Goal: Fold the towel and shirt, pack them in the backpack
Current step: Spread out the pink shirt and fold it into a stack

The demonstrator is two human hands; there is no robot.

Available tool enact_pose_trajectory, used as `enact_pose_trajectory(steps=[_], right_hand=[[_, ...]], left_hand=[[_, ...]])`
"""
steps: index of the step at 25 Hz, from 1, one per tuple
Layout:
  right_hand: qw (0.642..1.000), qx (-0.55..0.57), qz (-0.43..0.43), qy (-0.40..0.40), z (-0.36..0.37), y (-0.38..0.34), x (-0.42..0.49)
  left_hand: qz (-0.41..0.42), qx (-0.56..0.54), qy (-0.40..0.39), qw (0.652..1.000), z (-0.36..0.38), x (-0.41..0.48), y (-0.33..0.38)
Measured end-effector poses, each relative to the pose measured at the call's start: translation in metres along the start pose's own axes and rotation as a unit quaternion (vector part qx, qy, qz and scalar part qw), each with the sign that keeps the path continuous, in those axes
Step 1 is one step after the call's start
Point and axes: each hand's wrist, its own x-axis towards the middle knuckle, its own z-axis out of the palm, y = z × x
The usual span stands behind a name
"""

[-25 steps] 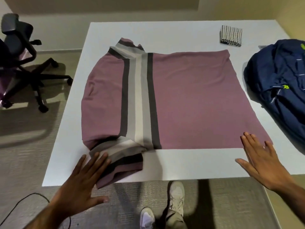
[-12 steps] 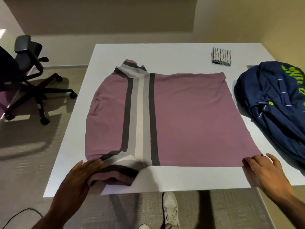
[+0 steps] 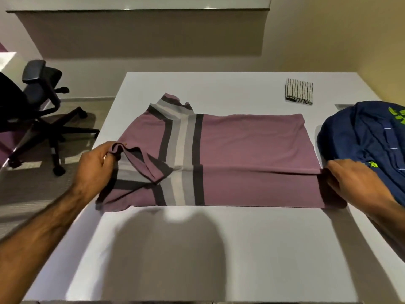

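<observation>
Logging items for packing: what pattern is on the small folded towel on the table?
The towel is white with thin dark stripes; the head view shows it best.

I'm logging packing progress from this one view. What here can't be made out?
All in the head view:
- Backpack: cut off by the right edge; open or zipped is unclear.
- Towel: far and small; its fold count is unreadable.
- Right hand: fingertips hidden by the shirt hem.
- Chair: partly cut off by the left edge.

Dim warm light, broad shadow on table [image 3: 252, 249], edges bowed, slightly soft
</observation>
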Motion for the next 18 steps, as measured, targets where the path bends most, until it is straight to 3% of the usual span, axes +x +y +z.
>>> enact_pose_trajectory(steps=[5, 8, 10, 12, 14, 16, 18], right_hand=[[0.993, -0.092, -0.076, 0.015, 0.029, -0.002, 0.044], [0.994, -0.1, -0.001, 0.034, 0.037, -0.019, 0.041], [0.995, -0.016, 0.082, 0.048, 0.035, -0.052, 0.036], [0.984, 0.13, 0.114, 0.043, 0.036, -0.108, 0.031], [0.972, 0.217, 0.088, -0.014, 0.044, -0.168, 0.029], [0.968, 0.211, 0.068, -0.117, 0.057, -0.202, 0.029], [0.971, 0.172, 0.063, -0.154, 0.069, -0.199, 0.028]], left_hand=[[-0.007, 0.077, -0.055, 0.996, 0.042, 0.059, 0.006], [-0.025, 0.166, 0.009, 0.986, 0.059, 0.057, 0.014], [-0.013, 0.12, 0.05, 0.991, 0.074, 0.031, 0.03], [0.038, 0.068, -0.028, 0.997, 0.096, -0.009, 0.04], [0.022, 0.086, -0.105, 0.99, 0.113, -0.032, 0.022], [-0.047, 0.129, -0.118, 0.983, 0.12, -0.033, -0.008], [-0.046, 0.191, -0.123, 0.973, 0.12, -0.032, -0.032]])
